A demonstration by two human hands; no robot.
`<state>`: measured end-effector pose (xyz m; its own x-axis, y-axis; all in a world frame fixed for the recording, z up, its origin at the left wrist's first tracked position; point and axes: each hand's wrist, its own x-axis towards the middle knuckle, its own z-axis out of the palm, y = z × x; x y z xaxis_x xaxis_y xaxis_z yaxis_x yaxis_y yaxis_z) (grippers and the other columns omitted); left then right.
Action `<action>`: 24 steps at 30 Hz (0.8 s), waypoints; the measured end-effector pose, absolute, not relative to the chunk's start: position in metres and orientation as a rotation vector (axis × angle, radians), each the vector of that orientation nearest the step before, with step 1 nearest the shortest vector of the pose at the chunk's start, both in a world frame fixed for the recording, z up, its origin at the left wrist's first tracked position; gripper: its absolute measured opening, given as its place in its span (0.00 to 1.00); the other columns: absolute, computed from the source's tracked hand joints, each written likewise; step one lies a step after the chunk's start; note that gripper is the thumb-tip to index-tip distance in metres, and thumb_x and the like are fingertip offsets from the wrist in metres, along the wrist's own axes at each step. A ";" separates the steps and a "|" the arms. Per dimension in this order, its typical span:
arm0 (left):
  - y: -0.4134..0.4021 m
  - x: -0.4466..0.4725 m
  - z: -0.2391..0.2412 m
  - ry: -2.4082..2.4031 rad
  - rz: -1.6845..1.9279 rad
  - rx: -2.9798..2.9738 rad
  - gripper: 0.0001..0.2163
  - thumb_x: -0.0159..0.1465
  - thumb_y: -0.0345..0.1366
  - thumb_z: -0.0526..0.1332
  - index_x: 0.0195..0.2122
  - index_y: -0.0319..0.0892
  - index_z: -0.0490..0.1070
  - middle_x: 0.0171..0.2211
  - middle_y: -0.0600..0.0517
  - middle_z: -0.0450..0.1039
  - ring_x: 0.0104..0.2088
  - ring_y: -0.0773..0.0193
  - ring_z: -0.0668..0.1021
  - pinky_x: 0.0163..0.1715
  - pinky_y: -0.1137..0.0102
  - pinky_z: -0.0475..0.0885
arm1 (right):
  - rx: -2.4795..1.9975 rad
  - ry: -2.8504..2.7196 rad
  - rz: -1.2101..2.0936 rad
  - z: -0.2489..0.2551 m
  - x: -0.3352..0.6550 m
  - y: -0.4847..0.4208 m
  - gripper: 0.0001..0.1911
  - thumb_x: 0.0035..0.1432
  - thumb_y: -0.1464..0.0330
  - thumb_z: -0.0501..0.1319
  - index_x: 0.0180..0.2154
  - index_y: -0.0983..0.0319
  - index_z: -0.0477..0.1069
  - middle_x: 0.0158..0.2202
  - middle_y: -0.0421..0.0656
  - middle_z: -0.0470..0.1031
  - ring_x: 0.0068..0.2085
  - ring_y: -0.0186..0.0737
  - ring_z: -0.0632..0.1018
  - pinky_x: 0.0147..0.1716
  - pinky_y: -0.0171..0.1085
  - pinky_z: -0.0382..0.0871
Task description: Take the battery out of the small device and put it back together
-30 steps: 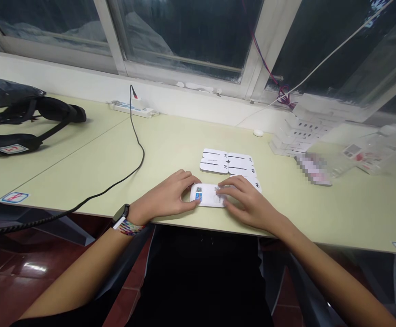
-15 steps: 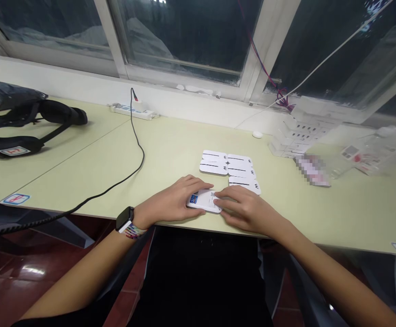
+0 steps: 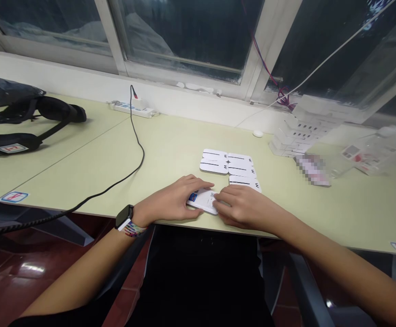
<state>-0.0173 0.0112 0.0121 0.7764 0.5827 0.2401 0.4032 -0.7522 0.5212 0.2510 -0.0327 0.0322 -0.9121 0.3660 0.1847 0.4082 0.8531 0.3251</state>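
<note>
A small white card (image 3: 203, 200) with a blue label lies near the front edge of the pale green table (image 3: 170, 141). My left hand (image 3: 170, 200) rests on its left end, fingers curled over it. My right hand (image 3: 243, 208) presses its right end with bent fingers. Both hands pinch the card between them. Just beyond lie three flat white cards with black lines (image 3: 230, 167), side by side and untouched.
A black cable (image 3: 134, 159) runs from a white power strip (image 3: 132, 108) at the wall across the table's left. A black headset (image 3: 23, 125) lies far left. Stacked white cards (image 3: 296, 134) and clear plastic bags (image 3: 371, 152) sit at right. A window is behind.
Both hands have closed in over the small card, which has slid slightly toward the table's front edge; more of it is covered than a second ago.
</note>
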 end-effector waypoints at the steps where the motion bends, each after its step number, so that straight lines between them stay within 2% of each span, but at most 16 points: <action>1: 0.012 -0.018 0.012 0.743 0.545 2.519 0.32 0.62 0.35 0.69 0.69 0.48 0.70 0.59 0.45 0.77 0.61 0.44 0.76 0.63 0.51 0.73 | -0.597 -2.932 -0.619 0.034 0.249 -0.033 0.11 0.75 0.77 0.55 0.41 0.64 0.76 0.35 0.49 0.80 0.37 0.46 0.79 0.40 0.45 0.73; 5: 0.013 -0.019 0.012 0.768 0.519 2.493 0.34 0.62 0.36 0.70 0.70 0.48 0.69 0.60 0.44 0.76 0.62 0.44 0.76 0.63 0.52 0.73 | -0.555 -2.993 -0.826 0.040 0.237 -0.039 0.14 0.70 0.84 0.55 0.40 0.65 0.77 0.34 0.49 0.80 0.35 0.46 0.79 0.35 0.43 0.73; 9: 0.013 -0.019 0.014 0.771 0.509 2.477 0.34 0.63 0.36 0.71 0.71 0.49 0.68 0.60 0.44 0.77 0.63 0.44 0.76 0.63 0.52 0.73 | -0.602 -3.015 -0.849 0.040 0.224 -0.046 0.15 0.68 0.84 0.53 0.42 0.67 0.77 0.34 0.52 0.80 0.33 0.47 0.79 0.28 0.42 0.70; 14: 0.012 -0.018 0.012 0.745 0.530 2.509 0.32 0.67 0.39 0.68 0.72 0.49 0.67 0.59 0.44 0.77 0.63 0.44 0.76 0.63 0.50 0.73 | -0.711 -2.997 -0.896 0.035 0.216 -0.047 0.16 0.68 0.83 0.52 0.40 0.65 0.76 0.33 0.52 0.80 0.32 0.48 0.78 0.25 0.41 0.69; 19: 0.014 -0.017 0.009 0.730 0.540 2.531 0.31 0.68 0.38 0.68 0.72 0.49 0.66 0.59 0.44 0.77 0.61 0.45 0.76 0.62 0.50 0.73 | -0.793 -2.993 -0.846 0.033 0.215 -0.045 0.14 0.66 0.83 0.53 0.42 0.64 0.74 0.32 0.51 0.78 0.31 0.48 0.78 0.25 0.42 0.68; 21: 0.014 -0.018 0.008 0.749 0.545 2.520 0.32 0.67 0.38 0.68 0.72 0.49 0.66 0.60 0.44 0.77 0.62 0.45 0.76 0.63 0.50 0.73 | -0.838 -3.024 -0.771 0.034 0.215 -0.045 0.13 0.62 0.82 0.57 0.45 0.65 0.73 0.35 0.52 0.79 0.33 0.49 0.78 0.25 0.42 0.67; 24: 0.014 -0.018 0.008 0.771 0.566 2.491 0.32 0.65 0.38 0.70 0.71 0.48 0.67 0.62 0.43 0.76 0.64 0.43 0.75 0.63 0.50 0.74 | -0.881 -3.051 -0.579 0.037 0.219 -0.046 0.18 0.57 0.79 0.62 0.50 0.66 0.72 0.40 0.54 0.79 0.36 0.51 0.79 0.26 0.43 0.70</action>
